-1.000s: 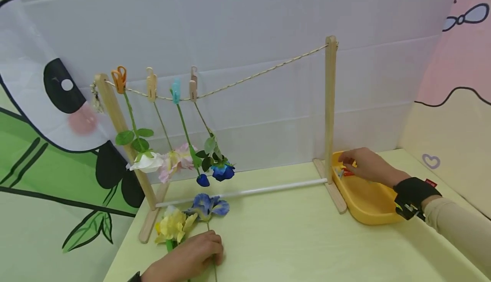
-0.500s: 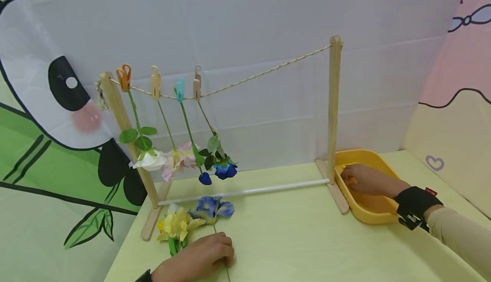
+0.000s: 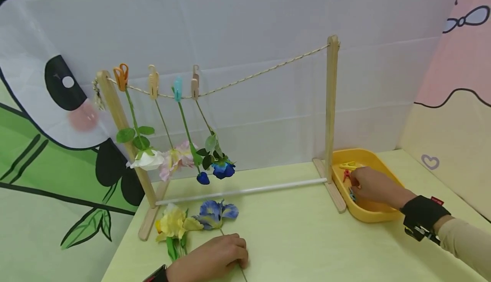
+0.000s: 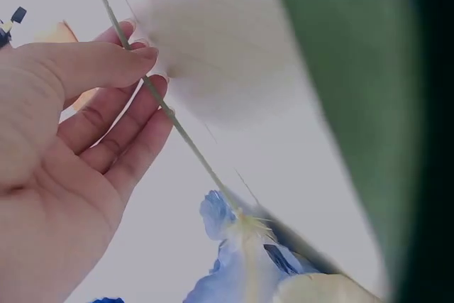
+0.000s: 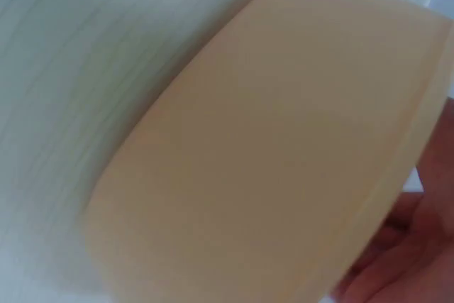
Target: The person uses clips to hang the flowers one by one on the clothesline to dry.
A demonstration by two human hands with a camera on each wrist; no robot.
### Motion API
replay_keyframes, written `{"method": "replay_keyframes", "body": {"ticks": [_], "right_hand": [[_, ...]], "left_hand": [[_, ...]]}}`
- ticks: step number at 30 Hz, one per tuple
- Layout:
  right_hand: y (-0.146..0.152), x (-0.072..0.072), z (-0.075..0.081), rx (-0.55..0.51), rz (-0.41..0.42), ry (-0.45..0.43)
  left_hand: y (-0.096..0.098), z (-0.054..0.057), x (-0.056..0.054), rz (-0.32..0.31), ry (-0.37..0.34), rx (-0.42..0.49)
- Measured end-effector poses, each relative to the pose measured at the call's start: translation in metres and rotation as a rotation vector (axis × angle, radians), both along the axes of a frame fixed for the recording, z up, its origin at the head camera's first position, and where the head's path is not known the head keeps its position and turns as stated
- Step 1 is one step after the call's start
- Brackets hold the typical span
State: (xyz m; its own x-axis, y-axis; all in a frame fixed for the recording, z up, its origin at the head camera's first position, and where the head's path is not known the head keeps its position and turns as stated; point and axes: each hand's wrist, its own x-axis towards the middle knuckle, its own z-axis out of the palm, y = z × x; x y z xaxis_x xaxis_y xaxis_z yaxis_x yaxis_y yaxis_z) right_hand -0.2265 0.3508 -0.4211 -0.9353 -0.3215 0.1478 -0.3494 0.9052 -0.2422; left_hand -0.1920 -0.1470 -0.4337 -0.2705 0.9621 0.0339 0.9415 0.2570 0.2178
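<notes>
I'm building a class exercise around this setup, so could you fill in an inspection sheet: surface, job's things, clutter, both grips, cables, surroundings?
Surface: pale yellow table.
Things hung: white flower, pink flower, blue bud and blue rose, all head-down, each pegged to the rope.
Things lying: yellow flower beside the iris.
Tray: yellow, at the right end of the rack; loose pegs inside, including yellow and red.
Clutter: nothing seen.
Left grip: pinches the iris by its stem.
Right grip: in the tray; whether it holds a peg is hidden.
Cables: nothing seen.
Surroundings: pale sheet behind, cartoon prints at both sides.
</notes>
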Motion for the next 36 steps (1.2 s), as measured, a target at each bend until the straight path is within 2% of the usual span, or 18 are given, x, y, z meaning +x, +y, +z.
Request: {"method": "replay_keyframes", "body": {"ticks": [3,5,12,18,21,25,27,30,36], "right_hand": [[-0.005,-0.003,-0.004,-0.014,-0.096,-0.041],[-0.007,-0.005,-0.006,-0.025,-0.119,-0.070],[-0.008,-0.010,-0.011,-0.006,-0.107,-0.086],[-0.010,-0.007,-0.011,-0.031,-0.128,-0.087],[-0.012,-0.005,-0.013,-0.034,-0.146,-0.075],[-0.013,-0.003,-0.018,-0.037,-0.148,-0.017],[-0.013,-0.003,-0.019,-0.041,-0.141,0.005],[-0.012,-0.003,-0.018,-0.050,-0.131,0.010],[-0.010,-0.002,-0.015,-0.113,-0.121,-0.026]], "left_hand": [[0.008,0.000,0.003,-0.020,-0.001,0.010],[0.013,0.000,0.005,-0.033,0.015,0.019],[0.027,-0.001,0.010,-0.059,0.015,0.041],[0.034,-0.003,0.014,-0.082,-0.002,0.057],[0.040,-0.004,0.016,-0.094,0.000,0.035],[0.046,-0.003,0.019,-0.121,0.002,-0.035],[0.049,-0.002,0.021,-0.117,-0.044,-0.065],[0.051,-0.001,0.023,-0.111,-0.162,-0.076],[0.052,-0.003,0.022,-0.129,-0.402,-0.040]]}}
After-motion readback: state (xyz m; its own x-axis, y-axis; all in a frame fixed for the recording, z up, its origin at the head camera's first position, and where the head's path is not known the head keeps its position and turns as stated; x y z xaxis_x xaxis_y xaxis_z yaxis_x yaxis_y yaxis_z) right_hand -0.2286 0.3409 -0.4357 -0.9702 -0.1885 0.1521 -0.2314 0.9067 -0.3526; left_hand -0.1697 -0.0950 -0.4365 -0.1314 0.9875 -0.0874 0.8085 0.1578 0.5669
